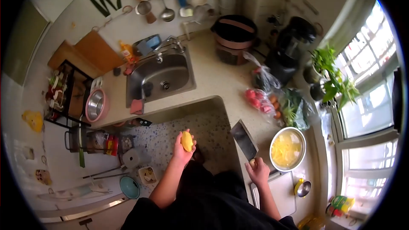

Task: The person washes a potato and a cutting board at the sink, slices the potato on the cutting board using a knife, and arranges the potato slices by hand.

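We have our left hand (182, 150) wrapped around a yellow potato (187, 141), the fingers curled about its sides and the thumb along it. The potato is in front of us, above the speckled floor (204, 121) and to the left of the counter edge, so nothing but the hand holds it up.

Our right hand (259, 173) is closed round the handle of a broad knife (244, 140). Only the pale end of the handle shows past the fingers, and the dark blade points away from us over the counter (213, 85). We cannot tell whether the blade touches the top.

Just right of the knife we see a metal bowl (304, 152) of yellow strips (286, 150) in liquid. Nearer us, beside the right wrist, lies a white board (286, 200), with a small metal cup (303, 188) to its right.

Beyond the bowl we see a bag of leafy greens (297, 108), and left of it some red produce (257, 100) in clear plastic. Farther back stand a pink and black cooker (235, 42) and a dark blender (291, 49).

Across from us is a steel sink (170, 70), well apart from both hands, with a pink cloth (136, 106) at its near edge and a pink basin (88, 106) to its left.
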The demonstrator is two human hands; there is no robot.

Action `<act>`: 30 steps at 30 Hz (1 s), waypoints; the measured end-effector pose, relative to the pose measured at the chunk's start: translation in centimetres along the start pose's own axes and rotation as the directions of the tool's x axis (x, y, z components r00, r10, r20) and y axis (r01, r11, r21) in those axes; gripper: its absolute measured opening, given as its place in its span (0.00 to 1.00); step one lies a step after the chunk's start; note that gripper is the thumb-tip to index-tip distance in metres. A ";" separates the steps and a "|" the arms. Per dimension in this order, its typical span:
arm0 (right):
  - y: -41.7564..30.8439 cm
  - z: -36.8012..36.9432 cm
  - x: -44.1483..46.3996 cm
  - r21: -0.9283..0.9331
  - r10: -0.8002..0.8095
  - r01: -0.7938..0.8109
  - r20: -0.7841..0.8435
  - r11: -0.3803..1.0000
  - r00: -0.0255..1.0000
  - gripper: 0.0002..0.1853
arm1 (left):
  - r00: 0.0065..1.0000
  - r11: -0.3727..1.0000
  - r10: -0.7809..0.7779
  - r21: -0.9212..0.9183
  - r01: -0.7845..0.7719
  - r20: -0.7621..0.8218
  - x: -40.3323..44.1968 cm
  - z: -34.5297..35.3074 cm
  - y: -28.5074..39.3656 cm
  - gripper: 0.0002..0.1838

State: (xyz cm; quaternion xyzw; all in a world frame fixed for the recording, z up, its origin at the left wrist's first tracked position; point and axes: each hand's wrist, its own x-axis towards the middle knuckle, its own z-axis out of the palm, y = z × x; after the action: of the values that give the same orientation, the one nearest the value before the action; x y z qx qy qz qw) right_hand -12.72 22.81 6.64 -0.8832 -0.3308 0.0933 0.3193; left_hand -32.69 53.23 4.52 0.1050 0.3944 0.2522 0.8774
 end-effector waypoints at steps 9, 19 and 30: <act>-15.8 12.3 16.9 -0.259 -0.322 0.384 0.250 0.886 0.913 0.24 | 0.994 0.995 0.052 -0.078 -0.060 -0.094 2.5 -7.5 15.6 0.19; -28.1 24.1 31.6 -0.421 -0.018 0.316 0.576 0.850 0.817 0.47 | 0.993 0.997 0.048 -0.055 -0.054 -0.105 7.1 -8.9 27.1 0.19; -33.9 37.4 52.1 -0.180 -0.097 0.324 0.724 0.929 0.683 0.73 | 0.982 0.993 0.042 -0.098 -0.060 -0.183 15.3 -7.6 32.2 0.20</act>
State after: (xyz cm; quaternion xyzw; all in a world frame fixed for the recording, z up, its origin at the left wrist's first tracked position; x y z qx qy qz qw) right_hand -4.81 94.75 1.12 -0.7727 -0.5376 0.3347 0.0428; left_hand -41.35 88.59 2.04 0.0464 0.4559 0.3031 0.8355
